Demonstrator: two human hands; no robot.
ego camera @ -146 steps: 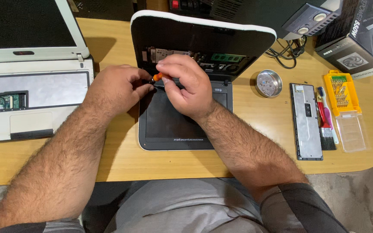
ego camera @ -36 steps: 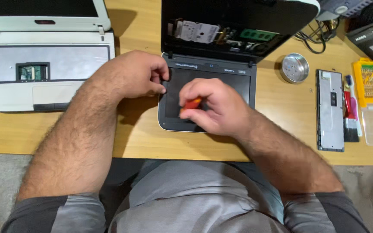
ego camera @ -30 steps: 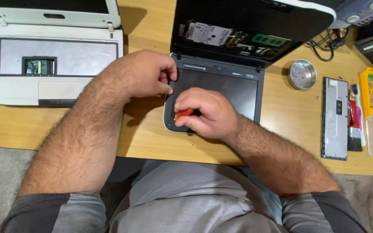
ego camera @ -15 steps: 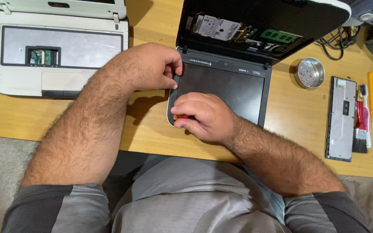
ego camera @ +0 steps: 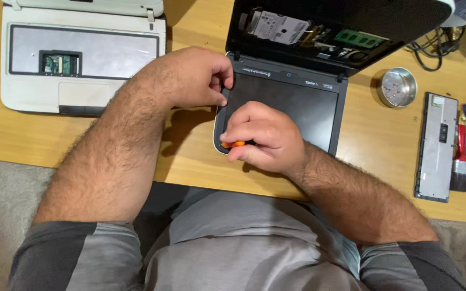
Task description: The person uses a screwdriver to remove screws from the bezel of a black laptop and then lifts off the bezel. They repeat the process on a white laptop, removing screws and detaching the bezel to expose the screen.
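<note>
Both hands have shifted down the black laptop [ego camera: 297, 108] since the earlier frames: the right hand [ego camera: 262, 137], once up at the hinge, now sits at the lid's near-left corner, curled tight around a small orange-handled tool [ego camera: 234, 144] whose tip is hidden under the fingers. Meanwhile the left hand [ego camera: 192, 78] is half-clenched, pinching the lid's left edge just above it. So the work appears to have moved from the opened base (drive and memory exposed at the top) to the screen bezel. On the tabletop [ego camera: 190, 156], a white laptop [ego camera: 82, 59] lies at the left, a round metal tin [ego camera: 397, 86] and a grey battery pack [ego camera: 435, 145] at the right.
</note>
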